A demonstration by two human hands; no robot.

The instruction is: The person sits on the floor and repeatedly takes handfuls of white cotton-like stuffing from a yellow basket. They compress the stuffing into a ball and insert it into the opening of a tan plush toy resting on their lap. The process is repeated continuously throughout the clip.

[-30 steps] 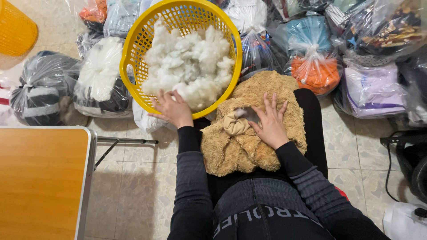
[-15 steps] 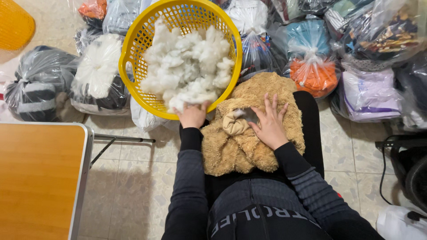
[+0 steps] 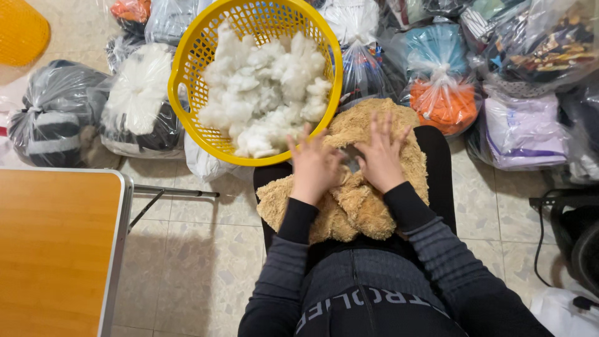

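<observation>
Both the left hand (image 3: 315, 165) and right hand (image 3: 382, 156), fingers spread, press flat on the soft, light, floppy tan plush toy skin (image 3: 355, 200) beneath them, best pinched by its loose fabric near the opening between the hands.

left hand (image 3: 315, 167): no longer at the near rim of the round yellow plastic basket (image 3: 187, 68); it now lies on the tan plush toy skin (image 3: 355, 200) on the lap, fingers spread
hands: now side by side, nearly touching at the skin's opening
</observation>
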